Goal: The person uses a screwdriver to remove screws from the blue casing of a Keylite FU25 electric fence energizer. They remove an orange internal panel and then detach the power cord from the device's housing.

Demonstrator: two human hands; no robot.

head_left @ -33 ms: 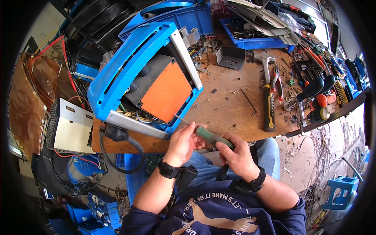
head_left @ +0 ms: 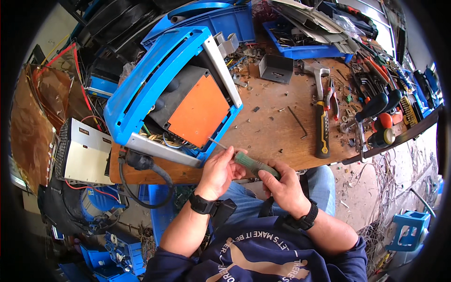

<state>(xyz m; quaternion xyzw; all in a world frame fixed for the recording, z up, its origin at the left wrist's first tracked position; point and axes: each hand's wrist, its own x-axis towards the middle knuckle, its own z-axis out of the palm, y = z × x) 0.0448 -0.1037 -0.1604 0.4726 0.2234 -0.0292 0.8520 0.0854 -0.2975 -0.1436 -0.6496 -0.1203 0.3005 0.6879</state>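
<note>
My right hand (head_left: 285,188) is closed round the green handle of a screwdriver (head_left: 249,163). My left hand (head_left: 220,170) pinches its shaft, thumb and fingertips just ahead of the handle. The tip reaches the near right corner of an orange panel (head_left: 201,112), and whether it sits in a screw is too small to tell. This panel covers a dark box inside a machine with a blue plastic frame (head_left: 155,80) and silver metal side bars (head_left: 223,70). Bundled wires (head_left: 164,140) show below the box, partly hidden by the frame.
Right of the machine, a hex key (head_left: 298,123), a hammer (head_left: 322,127) and red-handled pliers (head_left: 332,99) lie on the wooden table (head_left: 263,129). More tools crowd the right edge. A blue tray (head_left: 305,50) stands behind. A thick black cable (head_left: 164,188) loops off the front left.
</note>
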